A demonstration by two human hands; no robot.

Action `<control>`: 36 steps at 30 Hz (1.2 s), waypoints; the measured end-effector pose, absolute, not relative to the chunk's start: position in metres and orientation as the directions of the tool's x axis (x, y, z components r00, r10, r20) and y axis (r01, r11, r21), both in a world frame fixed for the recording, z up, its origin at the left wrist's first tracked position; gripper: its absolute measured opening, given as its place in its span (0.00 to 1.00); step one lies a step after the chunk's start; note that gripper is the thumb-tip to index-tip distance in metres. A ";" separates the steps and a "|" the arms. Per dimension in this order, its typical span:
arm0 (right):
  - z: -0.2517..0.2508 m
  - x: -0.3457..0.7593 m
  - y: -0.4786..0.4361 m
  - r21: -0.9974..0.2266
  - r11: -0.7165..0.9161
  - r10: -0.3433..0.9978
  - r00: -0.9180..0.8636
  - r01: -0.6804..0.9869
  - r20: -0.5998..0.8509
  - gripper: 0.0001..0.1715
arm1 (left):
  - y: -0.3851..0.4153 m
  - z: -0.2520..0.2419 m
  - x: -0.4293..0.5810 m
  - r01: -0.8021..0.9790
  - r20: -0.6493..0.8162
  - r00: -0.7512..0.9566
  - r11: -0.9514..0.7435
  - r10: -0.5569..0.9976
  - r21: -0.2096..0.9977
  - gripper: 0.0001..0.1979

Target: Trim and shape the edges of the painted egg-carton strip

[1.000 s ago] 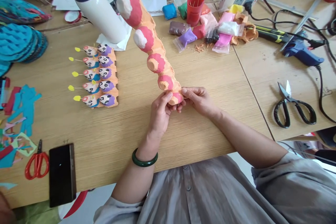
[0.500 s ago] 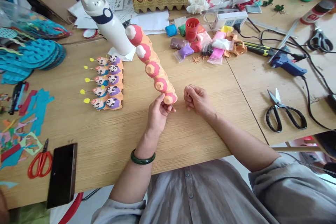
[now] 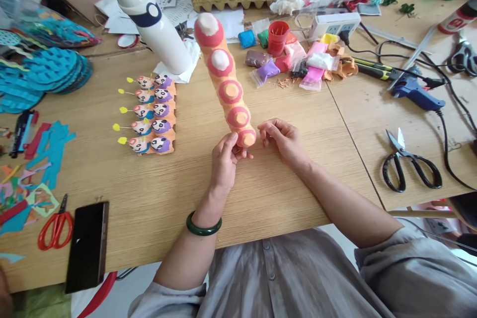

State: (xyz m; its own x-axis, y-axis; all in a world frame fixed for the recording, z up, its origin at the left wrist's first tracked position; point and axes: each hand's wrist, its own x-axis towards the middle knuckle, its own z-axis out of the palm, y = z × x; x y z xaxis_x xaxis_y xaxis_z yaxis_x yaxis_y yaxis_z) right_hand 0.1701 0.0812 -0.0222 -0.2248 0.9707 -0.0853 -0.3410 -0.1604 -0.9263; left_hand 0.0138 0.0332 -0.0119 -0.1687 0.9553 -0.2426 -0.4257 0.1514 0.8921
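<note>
My left hand (image 3: 224, 161) grips the near end of an egg carton strip (image 3: 235, 102) between thumb and fingers, holding it raised over the table. The strip is orange, with a row of cups ringed in pink clay; the two farthest cups have white clay on top, the nearer ones show bare orange tips. Close to the strip's near end, on its right, is my right hand (image 3: 281, 141), fingers curled and pinched together; whatever they hold is too small or hidden to make out. Left of the strip stands a finished-looking egg carton piece (image 3: 158, 117) with painted faces and yellow tags.
A white bottle (image 3: 158, 35) stands behind. Bagged clay (image 3: 265, 72) and a red cup (image 3: 278, 38) lie beyond my hands. At right are black scissors (image 3: 406, 161) and a glue gun (image 3: 419, 93); at left, red scissors (image 3: 56, 228), a phone (image 3: 87, 246) and paper scraps (image 3: 52, 151).
My left hand has turned the egg carton strip so its cups face me more, its far end swinging right and up in view. My right hand stays beside its near end.
</note>
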 end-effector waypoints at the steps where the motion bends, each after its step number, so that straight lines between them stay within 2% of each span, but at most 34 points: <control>1: -0.021 0.170 0.081 -0.930 -0.163 0.969 -0.230 -0.331 -0.088 0.28 | 0.033 -0.012 0.014 -0.428 -0.236 -0.166 0.145 0.958 0.892 0.17; 6: -0.017 0.171 0.079 -0.920 -0.233 0.942 -0.307 -0.316 -0.133 0.30 | 0.034 -0.012 0.015 -0.485 -0.233 -0.177 0.122 0.956 0.866 0.18; 15: -0.024 0.171 0.077 -0.964 -0.182 0.931 -0.350 -0.196 -0.104 0.31 | 0.036 -0.011 0.012 -0.535 -0.349 -0.146 0.223 0.926 0.815 0.22; 19: -0.027 0.170 0.078 -0.972 -0.124 0.972 -0.220 -0.199 -0.080 0.31 | 0.038 -0.009 0.008 -0.601 -0.399 -0.127 0.250 0.908 0.759 0.23; 22: -0.030 0.172 0.084 -0.978 -0.073 0.993 -0.109 -0.195 -0.053 0.29 | 0.040 -0.008 0.002 -0.572 -0.404 -0.151 0.254 0.902 0.780 0.22; 27: -0.034 0.176 0.097 -0.980 -0.014 0.999 0.029 -0.198 -0.020 0.22 | 0.046 -0.008 -0.007 -0.534 -0.484 -0.209 0.315 0.850 0.784 0.13; 30: -0.033 0.178 0.099 -0.980 0.003 0.998 0.063 -0.197 -0.010 0.20 | 0.046 -0.008 -0.007 -0.531 -0.519 -0.185 0.360 0.834 0.767 0.08; 36: -0.032 0.180 0.096 -0.985 -0.013 0.999 0.048 -0.172 -0.021 0.19 | 0.023 -0.013 -0.008 -0.405 -0.502 -0.173 0.403 0.848 0.821 0.10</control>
State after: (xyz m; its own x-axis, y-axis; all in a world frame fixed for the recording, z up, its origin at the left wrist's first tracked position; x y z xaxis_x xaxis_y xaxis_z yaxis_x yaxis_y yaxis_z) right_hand 0.1797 0.0962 -0.0323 0.0477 0.9986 -0.0212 -0.1723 -0.0127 -0.9850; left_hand -0.0077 0.0230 -0.0131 -0.1728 0.8477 -0.5016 -0.4050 0.4031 0.8207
